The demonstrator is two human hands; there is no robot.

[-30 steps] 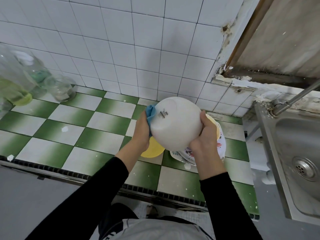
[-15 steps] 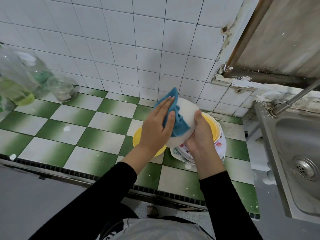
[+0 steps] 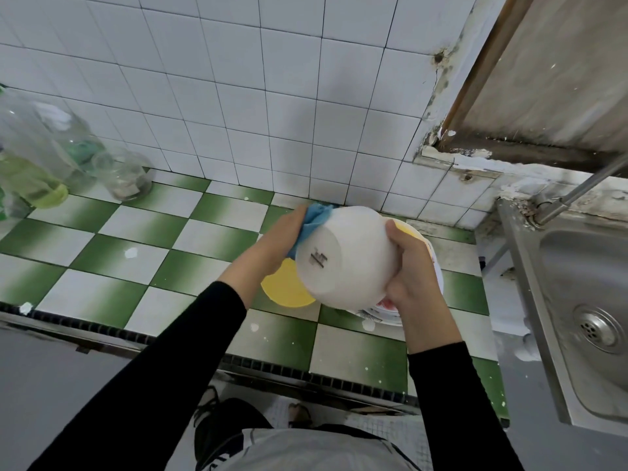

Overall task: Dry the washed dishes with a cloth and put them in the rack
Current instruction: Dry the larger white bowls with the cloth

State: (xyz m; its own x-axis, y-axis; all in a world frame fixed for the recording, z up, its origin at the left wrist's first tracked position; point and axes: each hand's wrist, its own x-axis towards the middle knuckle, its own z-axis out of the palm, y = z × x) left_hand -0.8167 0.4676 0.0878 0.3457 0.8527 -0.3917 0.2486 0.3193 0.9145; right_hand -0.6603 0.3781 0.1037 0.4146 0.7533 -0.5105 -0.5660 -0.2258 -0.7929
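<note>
A white bowl is held above the counter with its underside turned toward me, a dark mark on its base. My right hand grips its right side, thumb over the wall. My left hand holds a blue cloth against the bowl's left side; most of the cloth is hidden behind the hand and bowl. Beneath them a yellow plate lies on the counter. Next to it stands a stack of patterned dishes, mostly covered by the bowl.
The green-and-white tiled counter stretches to the left. Clear plastic bottles and a glass jar stand at its far left by the wall. A steel sink with a tap sits to the right.
The bowl has been turned so its base faces me again. My left hand with the cloth has slid from the front of the bowl to its left side.
</note>
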